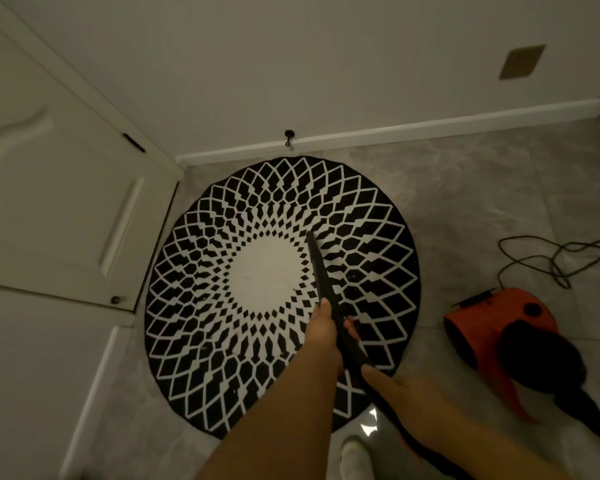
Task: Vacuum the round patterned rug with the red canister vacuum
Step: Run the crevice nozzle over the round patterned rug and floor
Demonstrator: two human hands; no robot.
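At the far left stands a cream panelled door (59, 209), its lower corner near the edge of the round black-and-white patterned rug (222, 341), which lies flat on the grey marbled tile floor (465, 188) close against the white baseboard (395, 133). A careless push toward that side could knock the nozzle into the door or ruck the rug's edge up against it.

The left hand (321, 327) is wrapped around the slim black vacuum wand (321, 271), whose tip rests just right of the rug's pale centre. Suction on a light rug may lift it and drag it along.

The right hand (406, 393) is closed loosely on the wand's lower end, where the hose begins. A white-socked foot (354, 459) stands just below; the hose could snag on it.

To the right the red canister vacuum (492, 327) sits on the tiles beside the rug, its thin dark power cord (548, 258) looped loosely behind. Pulling too far may tip the canister or tangle the cord.
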